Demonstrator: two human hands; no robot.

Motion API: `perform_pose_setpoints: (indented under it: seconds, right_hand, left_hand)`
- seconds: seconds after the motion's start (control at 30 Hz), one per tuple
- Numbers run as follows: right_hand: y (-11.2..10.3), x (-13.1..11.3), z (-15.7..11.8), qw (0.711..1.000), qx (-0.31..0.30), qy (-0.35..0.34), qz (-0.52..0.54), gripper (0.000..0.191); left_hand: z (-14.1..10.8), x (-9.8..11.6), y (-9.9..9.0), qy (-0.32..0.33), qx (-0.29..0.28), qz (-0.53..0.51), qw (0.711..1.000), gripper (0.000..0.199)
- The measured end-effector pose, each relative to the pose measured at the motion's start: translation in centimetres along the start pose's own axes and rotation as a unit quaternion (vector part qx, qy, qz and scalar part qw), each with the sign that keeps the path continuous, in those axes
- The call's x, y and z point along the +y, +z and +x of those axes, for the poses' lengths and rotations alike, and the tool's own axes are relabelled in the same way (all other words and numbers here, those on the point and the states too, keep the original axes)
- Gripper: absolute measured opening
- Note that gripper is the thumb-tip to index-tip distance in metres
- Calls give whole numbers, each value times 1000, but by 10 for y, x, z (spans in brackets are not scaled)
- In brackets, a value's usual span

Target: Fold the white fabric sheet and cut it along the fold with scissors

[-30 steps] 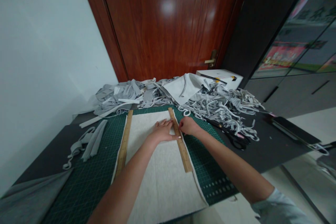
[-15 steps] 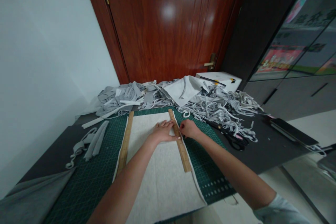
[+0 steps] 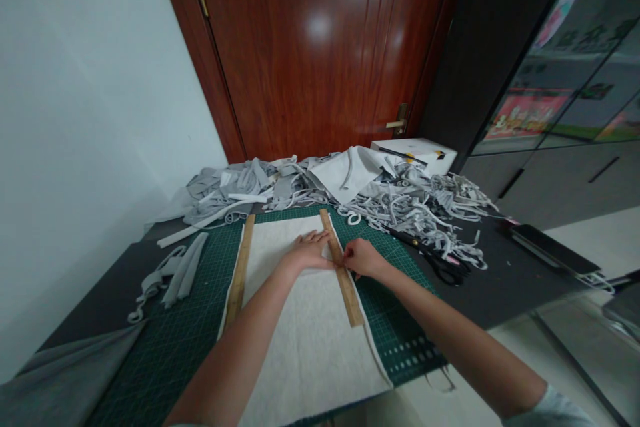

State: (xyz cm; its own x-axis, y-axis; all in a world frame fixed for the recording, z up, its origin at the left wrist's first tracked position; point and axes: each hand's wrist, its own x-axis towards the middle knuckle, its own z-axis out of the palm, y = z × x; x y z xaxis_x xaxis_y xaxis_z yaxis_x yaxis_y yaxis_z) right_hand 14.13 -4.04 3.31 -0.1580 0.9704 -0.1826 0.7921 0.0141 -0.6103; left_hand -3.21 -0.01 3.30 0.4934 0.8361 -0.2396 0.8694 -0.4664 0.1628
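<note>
A long piece of off-white fabric (image 3: 310,347) lies flat on the green cutting mat (image 3: 163,347). Two wooden rulers rest on it lengthwise, a left ruler (image 3: 241,270) and a right ruler (image 3: 351,303), each near one side edge. My left hand (image 3: 306,251) lies flat with spread fingers, pressing across the fabric and the middle of the right ruler. Just right of that ruler, at the fabric's edge, my right hand (image 3: 365,257) is closed in a pinch; what is between its fingers is hidden.
Heaped grey and white fabric strips (image 3: 400,197) run along the back of the table. Black scissors (image 3: 440,263) lie to the right, with a dark flat device (image 3: 555,250) beyond. A white box (image 3: 425,150) stands at the back. Cut strips (image 3: 185,270) lie left.
My right hand has slid a short way toward me along the right ruler's outer edge. My left hand keeps its place. The view has shifted slightly.
</note>
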Motion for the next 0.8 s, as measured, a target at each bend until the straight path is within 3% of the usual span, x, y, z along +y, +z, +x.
perform_pose_setpoints:
  seconds: [0.2,0.57,0.8]
  right_hand:
    - [4,7,-37,999,9,-45,-17,14]
    - [3,11,-15,999,-4,-44,23,13]
    - [7,14,-47,998,-26,-27,57,14]
  left_hand:
    - [2,-1,2,-3,-3,-4,1000,97]
    - [2,3,-2,-7,-13,0,1000,101]
    - [2,4,-3,-11,-14,1,1000,103]
